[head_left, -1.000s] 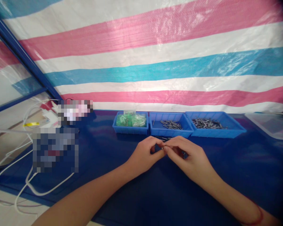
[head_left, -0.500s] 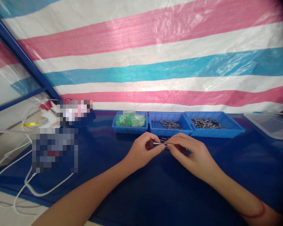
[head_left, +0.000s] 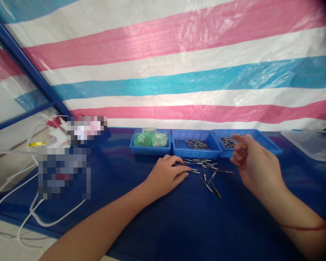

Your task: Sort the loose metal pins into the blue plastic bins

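Observation:
My left hand (head_left: 165,177) lies low over the blue table, fingers stretched out, its fingertips touching a loose blind rivet (head_left: 195,171). Whether it grips that rivet is hard to see. More silvery blind rivets (head_left: 205,183) are scattered beside it, several pointing different ways. My right hand (head_left: 256,166) is raised in front of the right blue bin (head_left: 267,145), its fingers loosely bent and the index finger apart from the others. Nothing shows in those fingers, though they are slightly blurred. Dark metal pins (head_left: 228,142) lie in that bin, partly hidden by the hand.
A middle blue bin (head_left: 176,148) holds more rivets, and a left blue bin (head_left: 149,150) holds green and clear plastic bags. A clear plastic lid (head_left: 309,145) lies at the far right. White cables (head_left: 57,222) loop over the table's left side. Striped sheeting (head_left: 163,85) hangs behind.
My hands have parted from the rivet they both held. The right hand moved right and up to the right bin; the left lowered onto the loose rivets, which are now in plain view.

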The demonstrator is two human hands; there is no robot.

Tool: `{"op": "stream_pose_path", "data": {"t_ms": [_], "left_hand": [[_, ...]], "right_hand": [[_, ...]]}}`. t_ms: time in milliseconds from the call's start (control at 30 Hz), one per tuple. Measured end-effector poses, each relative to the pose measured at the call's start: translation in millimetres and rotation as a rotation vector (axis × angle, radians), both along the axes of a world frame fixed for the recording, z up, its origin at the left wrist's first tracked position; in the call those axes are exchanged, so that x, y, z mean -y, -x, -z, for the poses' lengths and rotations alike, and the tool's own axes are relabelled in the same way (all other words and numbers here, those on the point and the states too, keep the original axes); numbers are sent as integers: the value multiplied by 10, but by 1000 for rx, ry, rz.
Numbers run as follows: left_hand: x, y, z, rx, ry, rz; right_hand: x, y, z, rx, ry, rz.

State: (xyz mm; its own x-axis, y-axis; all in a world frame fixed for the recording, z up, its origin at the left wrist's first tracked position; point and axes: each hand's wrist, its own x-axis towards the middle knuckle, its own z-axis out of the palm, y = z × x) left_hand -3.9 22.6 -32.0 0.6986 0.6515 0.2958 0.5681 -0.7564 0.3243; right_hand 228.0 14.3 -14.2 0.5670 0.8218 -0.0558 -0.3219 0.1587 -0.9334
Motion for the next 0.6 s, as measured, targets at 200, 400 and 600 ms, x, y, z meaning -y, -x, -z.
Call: {"op": "stream_pose_path", "data": {"t_ms": [200,400,600], "left_hand": [[-29,3,18,-66,-19,-9],[-41,2,43,-46,-3,-44],[18,-47,-4,84,-6,-105]], "right_hand": [[66,127,-5,-5,36,-121],[137,272,40,136,23,-232],[168,270,71,632,4,-369]]}}
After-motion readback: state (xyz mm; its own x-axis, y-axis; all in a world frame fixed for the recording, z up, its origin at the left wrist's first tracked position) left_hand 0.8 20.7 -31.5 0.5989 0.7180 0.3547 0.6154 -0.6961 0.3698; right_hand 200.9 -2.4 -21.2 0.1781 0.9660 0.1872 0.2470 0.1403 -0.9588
